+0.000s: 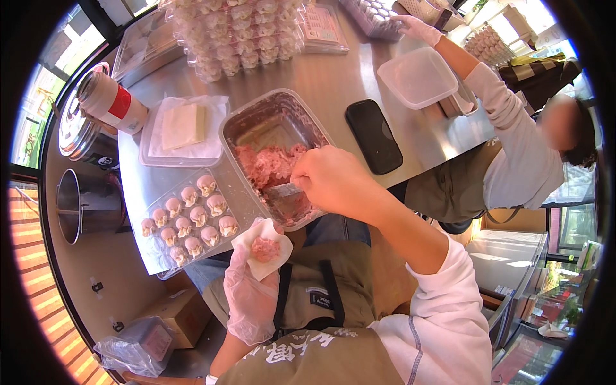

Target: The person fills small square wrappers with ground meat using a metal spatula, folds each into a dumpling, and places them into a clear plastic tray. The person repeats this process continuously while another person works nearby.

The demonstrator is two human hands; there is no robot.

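Note:
My left hand (252,293), in a clear plastic glove, holds a thin dough wrapper (262,273) on its fingers. A lump of pink minced meat (265,249) sits in the wrapper's middle. My bare right hand (332,180) grips a flat spatula (283,190), its tip low in a rectangular tub (224,139). More minced meat (267,163) lies in the tub and smears its walls. Left of the tub, a clear plastic tray (159,250) carries rows of folded dumplings (198,216). Behind that tray, a stack of square wrappers (184,126) rests on paper over a plastic container (180,161).
A black phone (374,137) lies right of the tub. Stacked clear dumpling boxes (240,38) stand at the back. At the left edge is a paper cup (115,103). A lidded container (418,79) sits near a co-worker's gloved hand (418,30) at far right.

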